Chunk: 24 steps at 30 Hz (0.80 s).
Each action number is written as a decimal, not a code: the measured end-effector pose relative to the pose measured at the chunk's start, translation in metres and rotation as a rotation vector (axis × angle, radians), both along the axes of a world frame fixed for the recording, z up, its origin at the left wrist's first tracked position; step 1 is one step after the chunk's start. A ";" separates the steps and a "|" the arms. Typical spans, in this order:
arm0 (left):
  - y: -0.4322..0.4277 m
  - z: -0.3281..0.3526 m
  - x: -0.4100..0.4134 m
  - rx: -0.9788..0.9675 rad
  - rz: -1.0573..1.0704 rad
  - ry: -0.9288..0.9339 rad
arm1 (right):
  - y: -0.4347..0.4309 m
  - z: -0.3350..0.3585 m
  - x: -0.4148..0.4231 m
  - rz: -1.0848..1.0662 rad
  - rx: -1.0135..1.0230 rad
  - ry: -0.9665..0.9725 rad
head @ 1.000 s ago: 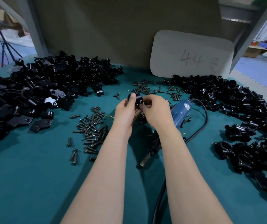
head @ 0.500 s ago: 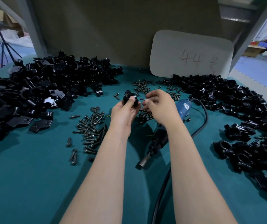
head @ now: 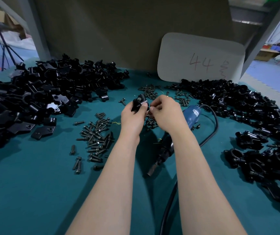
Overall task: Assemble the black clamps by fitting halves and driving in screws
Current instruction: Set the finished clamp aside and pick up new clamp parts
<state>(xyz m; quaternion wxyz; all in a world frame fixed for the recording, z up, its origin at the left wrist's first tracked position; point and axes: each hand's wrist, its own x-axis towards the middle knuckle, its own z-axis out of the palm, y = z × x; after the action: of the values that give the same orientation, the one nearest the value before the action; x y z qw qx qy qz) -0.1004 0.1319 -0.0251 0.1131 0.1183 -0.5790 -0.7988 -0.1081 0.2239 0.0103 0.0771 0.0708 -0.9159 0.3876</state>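
Screws [head: 96,135] left of driver [head: 173,133]

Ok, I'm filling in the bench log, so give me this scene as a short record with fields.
left hand: grips a black clamp
right hand: fingers curled beside the clamp; contents too small to tell
electric screwdriver: lies on the teal table by the right wrist
loose screws: scattered left of the forearms
clamp parts: piles at left and right
card: reads 44
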 end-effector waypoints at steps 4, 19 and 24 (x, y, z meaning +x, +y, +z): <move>0.002 0.000 0.000 -0.003 0.037 -0.003 | -0.004 -0.007 -0.003 -0.049 0.027 0.002; 0.008 -0.006 -0.002 -0.142 0.140 0.043 | -0.014 -0.015 -0.004 -0.097 0.200 -0.017; 0.011 -0.004 -0.002 -0.142 0.139 0.068 | -0.012 -0.016 -0.001 -0.120 0.137 -0.020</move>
<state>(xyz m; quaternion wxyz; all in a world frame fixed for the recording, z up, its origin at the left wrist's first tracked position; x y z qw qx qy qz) -0.1021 0.1433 -0.0292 0.1958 0.1226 -0.6202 -0.7496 -0.1088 0.2118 -0.0056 0.0861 0.0172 -0.9436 0.3192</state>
